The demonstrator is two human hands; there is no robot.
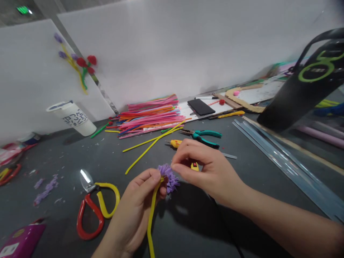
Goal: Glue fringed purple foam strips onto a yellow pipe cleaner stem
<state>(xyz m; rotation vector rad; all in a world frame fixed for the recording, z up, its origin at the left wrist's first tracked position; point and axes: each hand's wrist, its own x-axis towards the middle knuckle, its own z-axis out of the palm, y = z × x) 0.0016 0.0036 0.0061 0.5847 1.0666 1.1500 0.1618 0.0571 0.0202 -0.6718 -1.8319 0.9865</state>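
My left hand [134, 211] pinches a yellow pipe-cleaner stem [151, 222] just below a fuzzy purple flower head [168, 176] at its top. The stem runs down past my wrist toward the frame's bottom edge. My right hand [202, 168] comes in from the right with its fingertips closed on the purple head from the other side. Both hands hover low over the dark grey tabletop [188, 215], near its front. A small yellow piece [195, 166] peeks out under my right fingers.
Red-and-yellow scissors [94, 204] lie left of my hands. Teal pliers [205, 137], loose yellow stems [150, 145] and a pile of coloured pipe cleaners [152, 116] lie behind. A white cup [72, 118], a black phone [201, 106], clear strips [282, 157] and purple scraps [45, 188] surround them.
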